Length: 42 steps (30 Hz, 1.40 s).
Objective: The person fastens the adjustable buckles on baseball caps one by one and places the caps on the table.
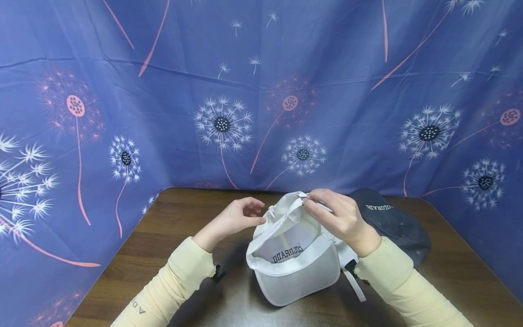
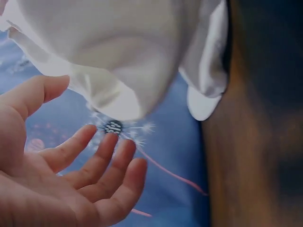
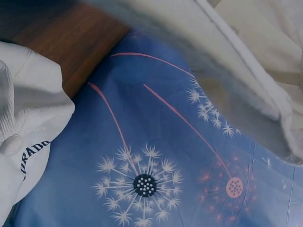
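Bare wood of the table (image 1: 140, 268) lies to the left of the left hand (image 1: 234, 215), whose fingers curve loosely, thumb set apart, with nothing between them; whether the thumb tip touches the fabric, I cannot tell. Just right of that thumb is the white cap (image 1: 296, 274), brim toward the person, its hollow facing up below the fingertips. The right hand (image 1: 337, 215) pinches its far edge near the back strap, so the cap seems to depend on that one grip: should the pinch slacken, it could tip or slip, and the soft crown, unsupported by the left fingers, might fold inward. Below the right hand's fingers, by the wrist, hangs a loose white strap (image 1: 354, 286), which could snag on the sleeve. Right of those fingers, partly hidden by the arm, a dark cap (image 1: 396, 227) crowds that side; an outward swing might knock it. Patterned cloth (image 1: 253, 81) rises beyond both hands' fingers.
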Available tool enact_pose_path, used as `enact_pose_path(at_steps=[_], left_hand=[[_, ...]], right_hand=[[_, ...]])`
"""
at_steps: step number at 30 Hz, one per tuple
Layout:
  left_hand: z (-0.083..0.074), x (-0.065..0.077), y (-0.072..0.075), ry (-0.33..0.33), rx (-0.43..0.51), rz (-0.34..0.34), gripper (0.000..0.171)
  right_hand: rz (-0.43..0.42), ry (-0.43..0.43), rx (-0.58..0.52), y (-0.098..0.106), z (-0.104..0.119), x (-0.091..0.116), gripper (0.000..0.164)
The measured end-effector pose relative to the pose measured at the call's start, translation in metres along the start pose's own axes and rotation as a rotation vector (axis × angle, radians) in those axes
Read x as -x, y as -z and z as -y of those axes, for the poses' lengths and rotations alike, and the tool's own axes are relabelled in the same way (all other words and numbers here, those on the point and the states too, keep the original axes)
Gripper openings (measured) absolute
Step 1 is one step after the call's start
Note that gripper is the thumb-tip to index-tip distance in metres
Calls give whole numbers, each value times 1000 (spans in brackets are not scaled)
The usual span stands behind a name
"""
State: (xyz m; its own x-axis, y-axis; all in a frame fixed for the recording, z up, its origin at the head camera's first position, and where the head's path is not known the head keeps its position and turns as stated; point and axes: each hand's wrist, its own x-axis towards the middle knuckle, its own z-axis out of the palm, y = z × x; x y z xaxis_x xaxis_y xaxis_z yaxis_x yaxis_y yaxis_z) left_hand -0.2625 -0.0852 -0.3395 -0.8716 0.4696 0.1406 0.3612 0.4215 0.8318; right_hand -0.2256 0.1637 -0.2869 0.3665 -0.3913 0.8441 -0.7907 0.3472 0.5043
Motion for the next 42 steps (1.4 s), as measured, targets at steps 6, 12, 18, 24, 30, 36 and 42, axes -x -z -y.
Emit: enact_pose_path(at_steps=[6,12,18,24,30,36,42], left_hand=[[20,-2,-6,149,129,121,48],[33,-6,-13,248,357,230,45],[45,-11,-17,287,465,267,33],[46,-12,-17,298,493,261,29],[42,-14,-12,293,495,248,29],[34,-16,-1,282,484,198,30],[21,-13,9,255,416,112,28]], right_hand=[[3,6,1,0,0,0,15],[5,9,10,0,0,0,15],[4,12,-4,-1,0,-2,15],[0,13,-15,-2,2,-4,15],[0,11,-33,-1,2,-7,14],[-2,29,-68,1,4,-12,13],[-11,79,-70,2,6,-17,10]])
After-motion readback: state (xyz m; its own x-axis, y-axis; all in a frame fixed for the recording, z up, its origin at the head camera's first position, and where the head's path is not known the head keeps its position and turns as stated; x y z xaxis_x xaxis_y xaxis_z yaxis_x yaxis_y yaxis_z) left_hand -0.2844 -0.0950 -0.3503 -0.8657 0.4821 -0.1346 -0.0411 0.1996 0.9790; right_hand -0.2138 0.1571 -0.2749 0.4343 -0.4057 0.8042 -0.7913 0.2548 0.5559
